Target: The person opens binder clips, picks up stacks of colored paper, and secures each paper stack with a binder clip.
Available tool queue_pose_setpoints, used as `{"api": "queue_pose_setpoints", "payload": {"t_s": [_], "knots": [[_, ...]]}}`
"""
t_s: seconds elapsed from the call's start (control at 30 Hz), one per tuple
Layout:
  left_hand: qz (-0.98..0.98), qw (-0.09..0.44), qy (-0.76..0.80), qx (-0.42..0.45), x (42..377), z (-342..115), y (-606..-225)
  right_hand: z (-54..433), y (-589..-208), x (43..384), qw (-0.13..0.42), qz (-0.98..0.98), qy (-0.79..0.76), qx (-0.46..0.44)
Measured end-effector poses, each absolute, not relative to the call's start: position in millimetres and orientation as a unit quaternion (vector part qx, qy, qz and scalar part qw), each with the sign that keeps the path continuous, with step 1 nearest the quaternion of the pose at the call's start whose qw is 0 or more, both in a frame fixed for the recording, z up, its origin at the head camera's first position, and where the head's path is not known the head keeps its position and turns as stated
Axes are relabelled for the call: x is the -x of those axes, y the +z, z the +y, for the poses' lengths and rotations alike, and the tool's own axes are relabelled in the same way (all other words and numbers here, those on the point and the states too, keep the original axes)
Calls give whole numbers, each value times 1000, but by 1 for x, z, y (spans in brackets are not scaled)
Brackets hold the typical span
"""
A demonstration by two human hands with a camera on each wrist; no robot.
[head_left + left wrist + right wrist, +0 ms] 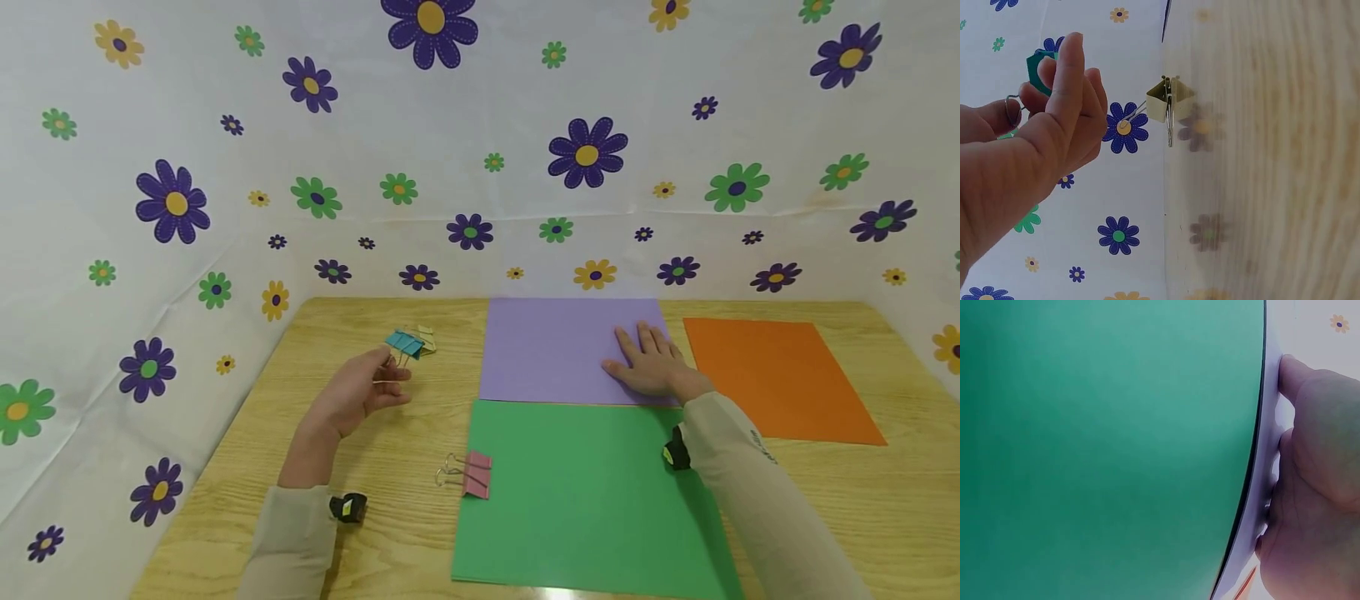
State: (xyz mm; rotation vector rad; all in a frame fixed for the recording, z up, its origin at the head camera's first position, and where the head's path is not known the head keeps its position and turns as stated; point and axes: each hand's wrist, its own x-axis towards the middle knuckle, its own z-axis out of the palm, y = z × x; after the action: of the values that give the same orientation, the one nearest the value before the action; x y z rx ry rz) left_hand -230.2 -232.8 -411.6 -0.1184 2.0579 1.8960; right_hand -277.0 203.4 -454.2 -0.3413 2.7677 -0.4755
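Observation:
At the left of the head view, my left hand (367, 387) pinches a teal binder clip (405, 344) by its wire handle, holding it above the table. A pale yellow binder clip (1166, 100) stands on the table just beyond it. On the purple sheet (555, 350), my right hand (651, 364) rests flat with fingers spread, near that sheet's right side. Directly in front of the purple sheet lies a green sheet (585, 500). A pink binder clip (477, 475) sits over the green sheet's left edge, its wire handles pointing left.
An orange sheet (787, 379) lies to the right, partly behind my right forearm. The wooden table (405, 533) meets a flower-printed white cloth (495, 108) at its back and left side.

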Motion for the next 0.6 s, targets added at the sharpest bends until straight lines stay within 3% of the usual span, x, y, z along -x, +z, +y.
{"api": "queue_pose_setpoints", "payload": {"t_s": [0.6], "knots": [[599,185,779,7,228,-233,-401,204,-453,276,157,964,-177,120]]}}
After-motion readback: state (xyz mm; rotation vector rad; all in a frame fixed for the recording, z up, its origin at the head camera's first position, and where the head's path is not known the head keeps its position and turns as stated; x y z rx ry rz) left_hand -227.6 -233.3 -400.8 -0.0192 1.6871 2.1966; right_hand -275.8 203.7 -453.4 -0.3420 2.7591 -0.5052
